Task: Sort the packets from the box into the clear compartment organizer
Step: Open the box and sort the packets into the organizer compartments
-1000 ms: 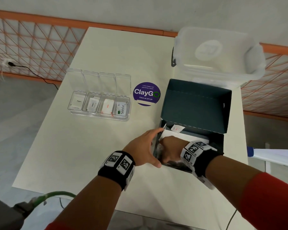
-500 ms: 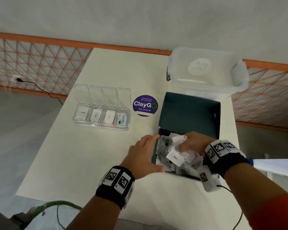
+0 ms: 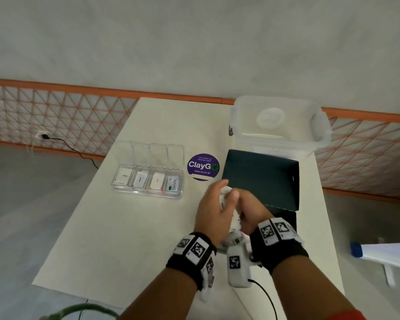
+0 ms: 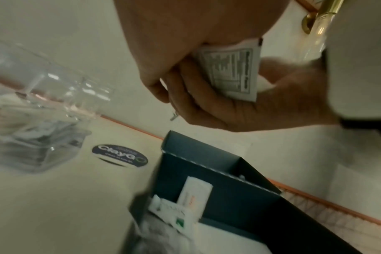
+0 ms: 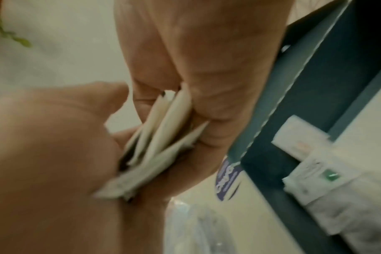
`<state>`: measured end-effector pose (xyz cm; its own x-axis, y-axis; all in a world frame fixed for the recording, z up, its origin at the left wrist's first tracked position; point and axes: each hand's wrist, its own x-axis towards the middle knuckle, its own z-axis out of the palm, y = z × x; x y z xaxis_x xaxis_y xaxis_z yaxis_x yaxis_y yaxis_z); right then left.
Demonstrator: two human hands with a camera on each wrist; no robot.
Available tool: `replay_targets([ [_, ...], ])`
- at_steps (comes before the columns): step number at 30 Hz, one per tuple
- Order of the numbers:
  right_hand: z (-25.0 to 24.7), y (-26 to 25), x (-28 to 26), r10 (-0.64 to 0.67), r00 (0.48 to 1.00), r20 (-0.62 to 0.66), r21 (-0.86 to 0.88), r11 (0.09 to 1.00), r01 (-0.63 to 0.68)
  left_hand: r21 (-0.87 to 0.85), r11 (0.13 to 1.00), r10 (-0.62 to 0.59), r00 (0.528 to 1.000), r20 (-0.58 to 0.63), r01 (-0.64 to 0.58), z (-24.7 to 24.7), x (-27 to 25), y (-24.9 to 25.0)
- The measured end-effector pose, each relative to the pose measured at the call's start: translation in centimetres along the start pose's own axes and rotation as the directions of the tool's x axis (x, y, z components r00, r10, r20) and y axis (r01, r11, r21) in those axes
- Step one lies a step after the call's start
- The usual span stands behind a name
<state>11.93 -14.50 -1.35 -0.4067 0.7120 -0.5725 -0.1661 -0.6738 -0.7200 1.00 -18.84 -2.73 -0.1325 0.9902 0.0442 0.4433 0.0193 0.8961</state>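
Both hands meet above the counter (image 3: 129, 227), the right hand (image 3: 252, 211) clutching a fanned bundle of packets (image 5: 161, 135) that the left hand (image 3: 214, 209) also grips. More packets lie in the open box (image 3: 261, 179); the organizer (image 3: 148, 181) sits to the left, one packet per compartment.

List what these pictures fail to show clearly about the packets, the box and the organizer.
- Count of packets in the hands: right wrist view shows blurred edges only; in the head view the left hand and right hand cover them.
- Box contents: hands hide them in the head view; wrist views show a few, cut off by the frame.
- Organizer labels: mostly too small in the head view, blurred in the left wrist view.
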Motion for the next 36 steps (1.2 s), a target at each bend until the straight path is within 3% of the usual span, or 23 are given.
replay_targets([
  [3,3.3,0.0,0.6,-0.077,0.997,0.030,0.073,0.995,0.075,0.048,0.994,0.101,0.978,-0.182,-0.093,-2.4,1.4,0.0],
  [5,5.4,0.1,1.2,-0.044,0.999,-0.008,0.189,0.981,0.045,-0.009,0.995,0.096,0.965,-0.242,-0.101,-4.0,2.1,-0.2],
  [7,6.8,0.1,1.9,-0.044,0.998,-0.050,0.172,0.984,0.052,-0.147,0.985,0.060,0.971,-0.232,-0.096,-5.7,2.6,-0.4],
  [9,8.0,-0.1,2.4,-0.055,0.997,-0.057,0.206,0.976,0.066,-0.242,0.965,0.065,0.987,-0.148,-0.100,-7.3,2.8,-1.2],
  [12,9.8,-0.4,3.4,-0.080,0.992,-0.097,0.230,0.968,0.100,-0.163,0.973,0.153,0.986,-0.065,-0.162,-9.3,2.8,-2.7],
  [15,12.5,-0.1,3.9,-0.057,0.998,-0.018,0.197,0.979,0.059,-0.139,0.970,0.172,0.967,-0.190,-0.200,-11.5,3.4,-3.8],
  [19,16.2,0.7,5.1,-0.116,0.993,0.015,0.166,0.980,0.112,-0.246,0.959,0.069,0.959,-0.276,-0.139,-14.6,4.8,-5.0],
  [22,18.4,0.9,6.3,-0.176,0.984,-0.039,0.164,0.970,0.181,-0.307,0.948,0.018,0.979,-0.201,-0.080,-16.6,6.0,-6.0],
  [25,20.1,1.1,7.3,-0.185,0.970,-0.156,0.201,0.956,0.215,-0.352,0.936,-0.003,0.999,-0.046,-0.014,-18.5,7.0,-7.6],
  [29,21.9,1.5,8.2,-0.224,0.944,-0.241,0.187,0.944,0.271,-0.363,0.930,-0.008,0.990,0.140,0.059,-20.8,7.2,-8.5],
  [36,23.0,2.8,8.2,-0.283,0.926,-0.251,0.212,0.917,0.338,-0.185,0.983,0.037,0.977,0.208,0.003,-24.6,7.6,-9.2],
])
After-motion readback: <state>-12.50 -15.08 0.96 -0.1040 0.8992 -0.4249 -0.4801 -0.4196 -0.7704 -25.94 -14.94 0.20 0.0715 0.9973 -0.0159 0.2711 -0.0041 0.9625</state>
